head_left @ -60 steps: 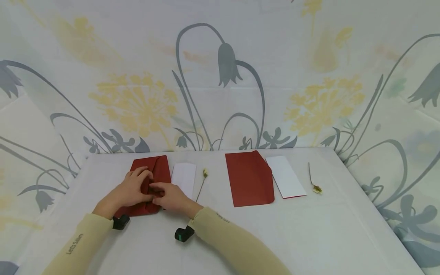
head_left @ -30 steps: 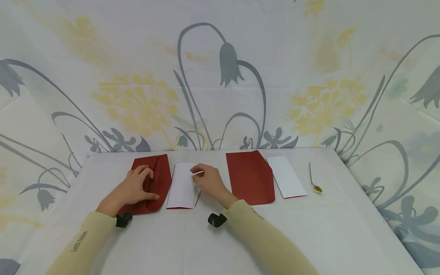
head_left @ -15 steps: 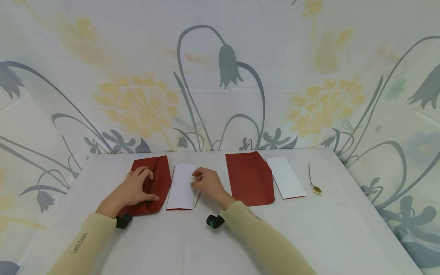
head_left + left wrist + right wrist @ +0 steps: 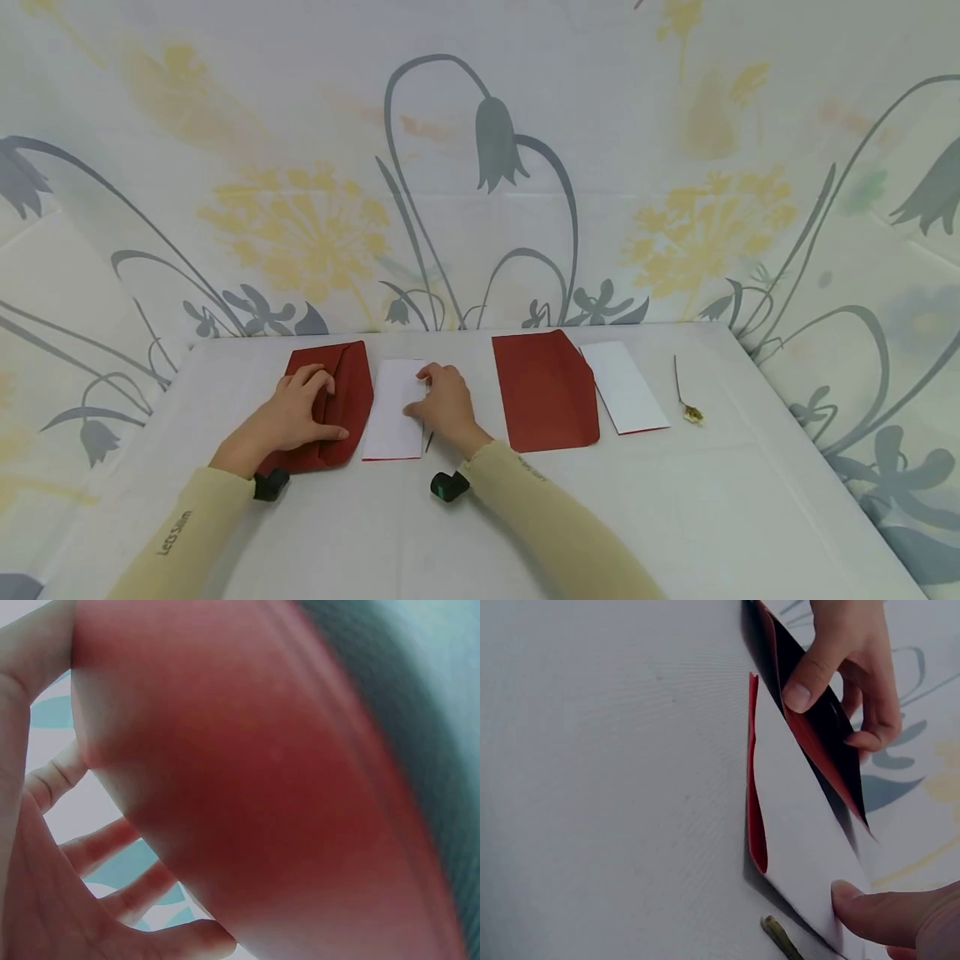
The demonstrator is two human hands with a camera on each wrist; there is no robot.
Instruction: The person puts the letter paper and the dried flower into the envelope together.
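Observation:
My left hand [image 4: 288,417] holds a red envelope [image 4: 352,392] at the left of the table. In the right wrist view the left thumb lies on one side of that envelope [image 4: 810,739] and the fingers on the other, with its mouth gaping. Just right of it lies a white folded card [image 4: 392,410] with a red inside. My right hand [image 4: 447,406] pinches the card's right edge, thumb on top; the fingers beneath are mostly hidden. Under this hand runs a flower stem [image 4: 429,442], whose bloom is covered. Its cut end [image 4: 772,926] shows beside the card.
Right of centre lies a second red envelope [image 4: 547,396], partly beside another white folded card [image 4: 624,387]. A dried flower [image 4: 692,413] on a thin stem lies farther right. A patterned cloth [image 4: 480,208] hangs behind the white table [image 4: 675,517].
My right hand left the red envelope, moved right to the white card's edge, then shifted slightly left with its thumb onto the card. The card now lies flatter. My left hand stayed on the envelope.

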